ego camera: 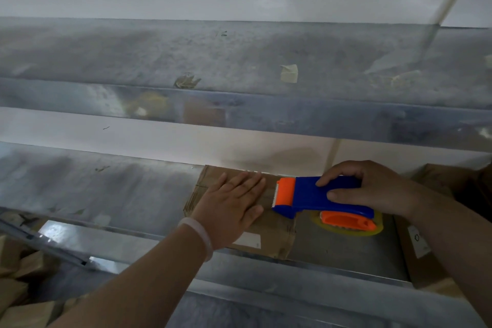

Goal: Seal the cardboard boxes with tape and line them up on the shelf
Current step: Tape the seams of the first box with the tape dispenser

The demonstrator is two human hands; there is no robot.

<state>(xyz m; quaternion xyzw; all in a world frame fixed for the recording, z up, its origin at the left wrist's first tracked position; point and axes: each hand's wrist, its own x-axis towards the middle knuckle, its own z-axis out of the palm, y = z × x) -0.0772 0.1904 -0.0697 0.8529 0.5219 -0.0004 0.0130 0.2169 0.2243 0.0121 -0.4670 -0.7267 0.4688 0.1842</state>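
On the grey metal shelf [346, 250], we press our left hand [234, 205], fingers flat, on the flat brown cardboard box [271, 231]; our right hand [372, 189] grips the blue-and-orange plastic tape dispenser [316, 196].

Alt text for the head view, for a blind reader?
A person's left hand presses flat on a cardboard box on a metal shelf; the right hand holds a blue and orange tape dispenser at the box's right end. A second box sits further right.

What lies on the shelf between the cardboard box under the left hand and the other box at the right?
In the head view, a bare strip of metal shelf, with the tape dispenser gripped by the right hand above it.
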